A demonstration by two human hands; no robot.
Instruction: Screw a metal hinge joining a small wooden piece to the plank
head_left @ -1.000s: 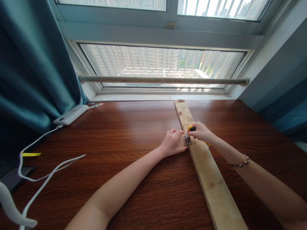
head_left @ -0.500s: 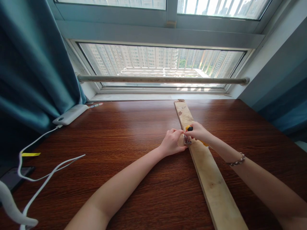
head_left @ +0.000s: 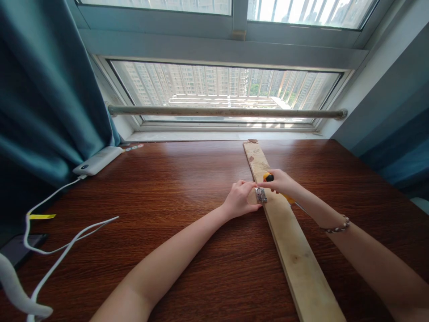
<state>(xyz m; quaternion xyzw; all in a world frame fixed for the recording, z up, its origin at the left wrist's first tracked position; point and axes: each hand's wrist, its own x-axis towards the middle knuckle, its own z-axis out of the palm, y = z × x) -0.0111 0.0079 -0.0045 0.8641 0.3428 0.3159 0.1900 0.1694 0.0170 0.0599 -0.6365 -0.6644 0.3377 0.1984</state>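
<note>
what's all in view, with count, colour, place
Table: one, red-brown, foreground
Board: one, pale wood, on table
Hinge: one, silver, at board's left edge
Wood piece: one, tan, left of hinge
Tool: one, yellow-and-black, in right hand
Box-shaped device: one, white, far left
Cable: at least one, white, left
Tube: one, white, lower left
Tag: one, yellow, beside cable
Slab: one, dark, left edge
Curtain: at least one, blue, left
Window: one, grey-framed, far side
Rail: one, beige, before window
Bracelet: one, brown-and-white, right wrist
Left hand: one, bare, beside hinge
Right hand: one, bare, holding tool
</note>
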